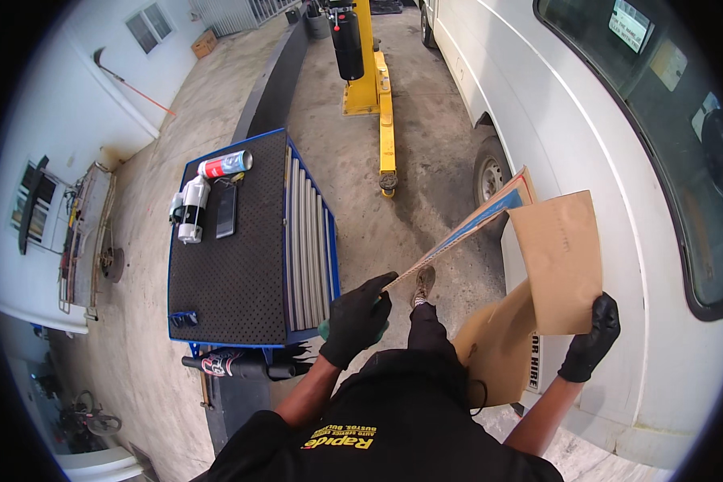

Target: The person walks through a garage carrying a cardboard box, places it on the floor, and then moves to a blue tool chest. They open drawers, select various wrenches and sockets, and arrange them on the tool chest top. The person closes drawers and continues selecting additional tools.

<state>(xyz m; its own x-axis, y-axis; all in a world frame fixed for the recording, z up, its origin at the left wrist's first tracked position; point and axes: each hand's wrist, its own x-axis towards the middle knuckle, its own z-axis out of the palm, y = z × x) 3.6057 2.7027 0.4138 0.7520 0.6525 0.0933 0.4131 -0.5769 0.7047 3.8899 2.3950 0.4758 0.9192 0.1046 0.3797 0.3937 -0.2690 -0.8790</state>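
Observation:
A large flattened cardboard box, brown with a blue printed panel, is held between my two black-gloved hands beside a white van. My left hand is closed around the near edge of one panel, which stretches away toward the van's wheel. On the other side, my right hand grips the lower right corner of a raised flap. Another part of the cardboard hangs down by my right leg and bends between the panels. Some fingers of both hands are hidden behind the cardboard or by the glove's angle.
A blue tool cart with a black perforated top stands at my left. On it lie a spray can, a phone, a metal starter-like part and dark glasses. Ahead is a yellow lift arm; the white van borders my right.

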